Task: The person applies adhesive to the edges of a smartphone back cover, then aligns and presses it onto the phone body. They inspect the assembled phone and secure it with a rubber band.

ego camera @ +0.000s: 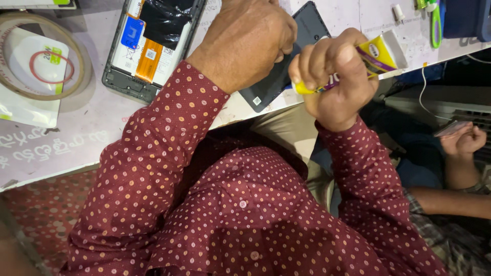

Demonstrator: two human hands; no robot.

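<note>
On the far left of the counter (pixel 76 122) lies a roll of clear tape (pixel 38 56) on a white packet, untouched. Just right of it sits an opened phone body (pixel 148 46), its back off, with the blue tab, orange flex strip and black film of its insides bared; so the opening looks done, and nothing shows it closed up again.

The left hand (pixel 245 41) presses down on the dark back cover (pixel 286 66), which lies at the counter's near edge, just beside the phone body. Its fingers curl under, out of sight, so I cannot tell how that grip sits on the cover.

The right hand (pixel 337 76) is clenched tight around a yellow glue tube (pixel 376 53), the flat crimped end sticking out to the right. The nozzle points towards the cover but is hidden by the fingers. Whether any glue is laid yet, I cannot make out; I would judge the gluing is at hand or just begun, and refitting is left.

At the far right, another person's hand (pixel 463 140) holds something small, too dim to name.
</note>
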